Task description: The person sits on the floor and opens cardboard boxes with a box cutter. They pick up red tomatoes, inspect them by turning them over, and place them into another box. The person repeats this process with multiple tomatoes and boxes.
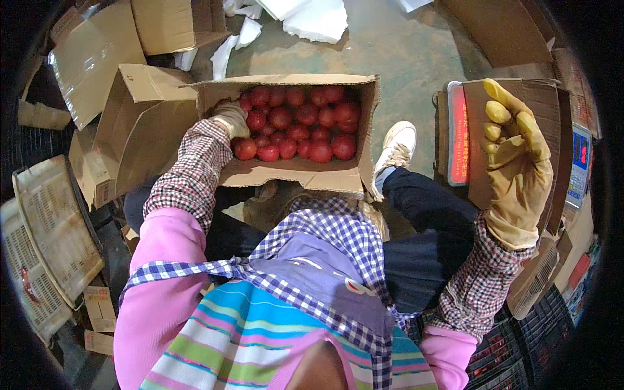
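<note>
An upright cardboard box [292, 176] stands on the floor before me, its top uncovered. Rows of round red fruits [297, 122] fill the inside. My left hand [231, 119], in a pale glove, reaches into the left end of this box against the nearest fruits. Its fingertips are in shadow, so I cannot tell whether it grips one. To the right, my right hand [516, 146] is held up in a yellowish rubber glove, fingers apart and curled, with nothing seen in it. Beneath it lie a piece of cardboard [477, 112] and a weighing scale's platform with a red label [458, 136].
The scale's display and keypad [579, 165] sit at the far right. Other cardboard boxes [146, 122] crowd the left, beside a dirty plastic crate [53, 229]. Broken white foam [317, 19] lies on the floor ahead. Black crates [541, 317] stand at lower right.
</note>
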A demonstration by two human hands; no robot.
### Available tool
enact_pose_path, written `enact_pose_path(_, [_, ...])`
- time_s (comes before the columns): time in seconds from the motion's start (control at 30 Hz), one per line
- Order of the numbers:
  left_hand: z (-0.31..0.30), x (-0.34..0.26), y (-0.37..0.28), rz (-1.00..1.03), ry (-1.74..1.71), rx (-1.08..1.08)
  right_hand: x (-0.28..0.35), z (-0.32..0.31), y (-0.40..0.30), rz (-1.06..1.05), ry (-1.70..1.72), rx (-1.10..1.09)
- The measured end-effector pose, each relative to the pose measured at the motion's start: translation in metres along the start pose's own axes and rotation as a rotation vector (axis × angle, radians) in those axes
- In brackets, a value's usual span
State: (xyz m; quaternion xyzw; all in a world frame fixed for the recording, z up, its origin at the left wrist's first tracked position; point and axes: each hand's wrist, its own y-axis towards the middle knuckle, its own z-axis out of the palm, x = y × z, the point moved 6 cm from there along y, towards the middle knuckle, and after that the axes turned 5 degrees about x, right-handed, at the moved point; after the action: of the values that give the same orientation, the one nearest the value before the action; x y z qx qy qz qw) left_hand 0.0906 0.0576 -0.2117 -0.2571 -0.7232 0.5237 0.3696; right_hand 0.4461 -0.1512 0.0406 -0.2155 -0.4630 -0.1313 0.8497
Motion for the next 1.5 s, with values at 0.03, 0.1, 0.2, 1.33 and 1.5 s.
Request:
enact_pose_path(0.03, [0.01, -0.003, 0.017, -0.035, 0.062, -0.006, 0.001, 0.001, -0.001, 0.005, -0.011, 0.011])
enact_pose_path(0.1, [0.017, -0.012, 0.033, -0.073, -0.122, -0.32, 0.001, 0.004, -0.003, 0.011, -0.037, 0.027])
enact_pose_path(0.2, [0.016, -0.028, 0.051, 0.04, -0.072, -0.359, -0.003, 0.009, -0.007, 0.027, -0.018, -0.03])
enact_pose_path(1.33, [-0.074, -0.109, -0.243, 1.632, -1.838, 0.237, -0.076, 0.052, -0.011, 0.32, -0.072, 0.451])
enact_pose_path(1.5, [-0.101, -0.107, -0.257, 1.097, -1.353, -0.432, -0.09, 0.072, -0.015, 0.165, -0.062, 0.465])
